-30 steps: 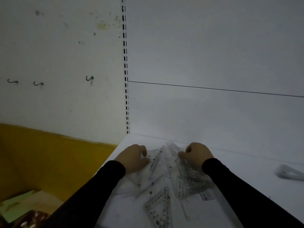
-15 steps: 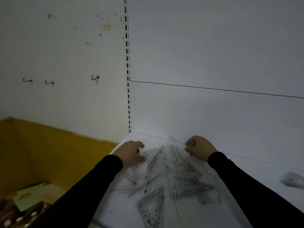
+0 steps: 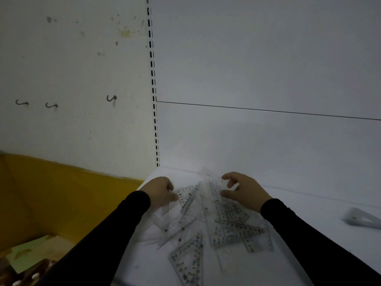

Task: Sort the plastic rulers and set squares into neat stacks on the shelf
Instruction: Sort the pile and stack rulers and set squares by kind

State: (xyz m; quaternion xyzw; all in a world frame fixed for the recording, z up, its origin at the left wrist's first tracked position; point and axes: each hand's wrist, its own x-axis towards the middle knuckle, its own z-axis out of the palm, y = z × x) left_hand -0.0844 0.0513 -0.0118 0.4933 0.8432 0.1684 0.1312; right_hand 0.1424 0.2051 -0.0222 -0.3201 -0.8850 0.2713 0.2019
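A loose heap of several clear plastic rulers and set squares [image 3: 224, 228] lies on the white shelf [image 3: 309, 203], near its left end. One set square [image 3: 186, 263] lies apart at the front. My left hand [image 3: 159, 191] rests at the heap's left edge, fingers curled onto a clear set square [image 3: 183, 196]. My right hand [image 3: 242, 189] is at the far side of the heap, thumb and fingers pinching a clear ruler [image 3: 214, 178] that sticks out toward the back wall.
A white bracket-like object [image 3: 362, 219] lies on the shelf at the right. The shelf's left edge drops off to a yellow wall band [image 3: 51, 193]. A slotted upright [image 3: 153, 89] runs up the back corner. Boxes [image 3: 24, 265] sit below left.
My right hand has lifted and opened slightly round the clear ruler at the back of the heap. My left hand has stayed at the heap's left edge. The view has shifted a little.
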